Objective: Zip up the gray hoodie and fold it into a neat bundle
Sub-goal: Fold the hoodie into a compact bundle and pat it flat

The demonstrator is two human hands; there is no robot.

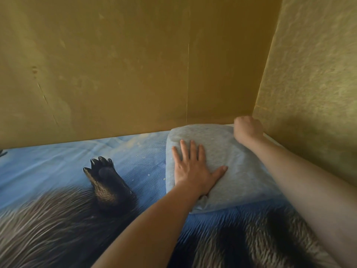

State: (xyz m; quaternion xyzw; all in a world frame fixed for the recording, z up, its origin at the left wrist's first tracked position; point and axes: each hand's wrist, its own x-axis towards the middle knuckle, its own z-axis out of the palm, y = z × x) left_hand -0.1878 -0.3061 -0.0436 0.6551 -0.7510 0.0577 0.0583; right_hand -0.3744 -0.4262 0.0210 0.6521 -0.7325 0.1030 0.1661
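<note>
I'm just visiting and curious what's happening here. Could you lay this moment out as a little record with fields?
setting: bed with a blue animal-print sheet, in a corner of yellow walls
item: gray hoodie, already folded into a compact bundle
left hand: flat on the bundle, fingers spread and straight, pressing
right hand: at the bundle's far edge, fingers curled; whether it holds cloth is unclear
zipper: hidden
stage: apparently final smoothing
</note>
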